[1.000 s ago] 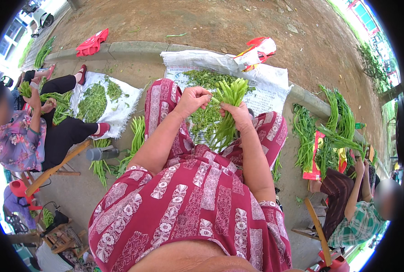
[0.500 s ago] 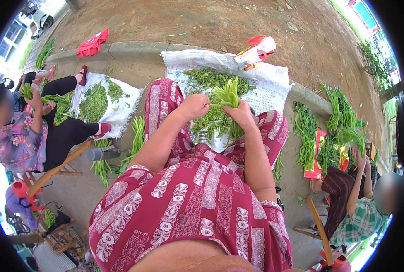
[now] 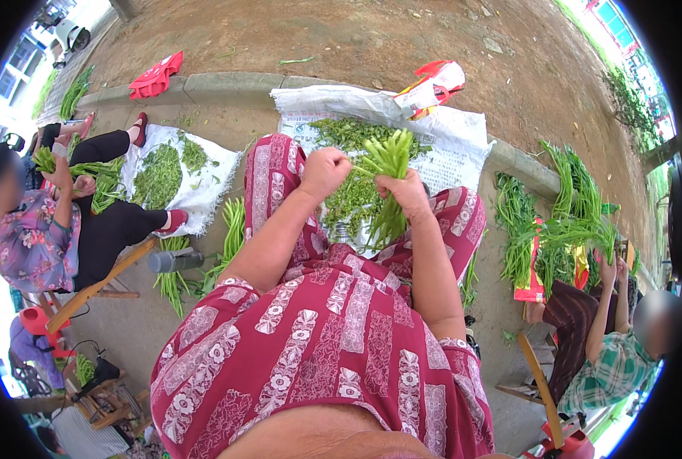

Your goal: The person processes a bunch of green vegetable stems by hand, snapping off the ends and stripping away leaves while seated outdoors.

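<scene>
Finding 1: the bundle of green stems (image 3: 391, 159) is above the middle of the scene, between the person's knees. The right hand (image 3: 406, 191) is closed around it, thumb pressed against the stems. The upper ends fan to the far side; the lower length hangs toward the near side.

Finding 2: the left hand (image 3: 326, 171) is curled into a fist just left of the bundle. A stem end projects toward it; whether the fingers pinch that stem cannot be told.

Finding 3, change: compared with 0.5 s ago, the left hand sits slightly farther off, and the bundle, then more compact, is spread at its top with more of its lower length showing. In judgement, this exposes individual stem ends on the left side while the right hand keeps the bundle secured.

Finding 4, surroundings: loose leaves (image 3: 349, 195) lie on a white woven sheet (image 3: 463, 149) on the ground below. A red and white bag (image 3: 431, 90) rests at its far edge. To the left lie more green stems (image 3: 234, 233) and a grey bottle (image 3: 174, 261). 2 co-workers are seated, 1 at left (image 3: 35, 222) and 1 at right (image 3: 612, 359), each handling greens.
</scene>
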Tool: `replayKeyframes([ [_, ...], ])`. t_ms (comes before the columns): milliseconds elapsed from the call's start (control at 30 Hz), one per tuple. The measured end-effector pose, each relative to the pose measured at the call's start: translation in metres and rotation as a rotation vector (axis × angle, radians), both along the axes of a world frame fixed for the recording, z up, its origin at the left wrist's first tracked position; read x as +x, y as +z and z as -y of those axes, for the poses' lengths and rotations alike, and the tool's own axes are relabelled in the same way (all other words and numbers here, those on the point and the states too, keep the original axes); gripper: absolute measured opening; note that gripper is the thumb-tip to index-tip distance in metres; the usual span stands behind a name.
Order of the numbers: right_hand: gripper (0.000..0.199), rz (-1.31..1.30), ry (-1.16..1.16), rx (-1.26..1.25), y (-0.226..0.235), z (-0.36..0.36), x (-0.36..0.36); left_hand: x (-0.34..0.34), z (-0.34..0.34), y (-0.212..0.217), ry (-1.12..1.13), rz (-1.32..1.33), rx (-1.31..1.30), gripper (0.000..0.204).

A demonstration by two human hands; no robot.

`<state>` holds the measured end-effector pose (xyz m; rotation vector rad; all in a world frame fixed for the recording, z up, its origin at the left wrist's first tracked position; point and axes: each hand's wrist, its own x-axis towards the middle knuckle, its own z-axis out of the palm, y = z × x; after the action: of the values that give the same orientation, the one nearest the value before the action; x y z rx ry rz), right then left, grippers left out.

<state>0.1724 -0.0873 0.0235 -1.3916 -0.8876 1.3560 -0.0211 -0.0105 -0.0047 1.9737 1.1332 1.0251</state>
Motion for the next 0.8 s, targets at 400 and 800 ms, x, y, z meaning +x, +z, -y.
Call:
replayKeyframes([
  [400, 0.009, -0.356, -0.042, 0.025, 0.009, 0.004, 0.009, -0.007, 0.0, 0.01, -0.262, 0.575, -0.725, 0.019],
  [800, 0.008, -0.268, 0.0, 0.02, 0.007, 0.003, 0.004, 0.001, 0.006, 0.008, -0.416, 0.376, -0.598, 0.016],
])
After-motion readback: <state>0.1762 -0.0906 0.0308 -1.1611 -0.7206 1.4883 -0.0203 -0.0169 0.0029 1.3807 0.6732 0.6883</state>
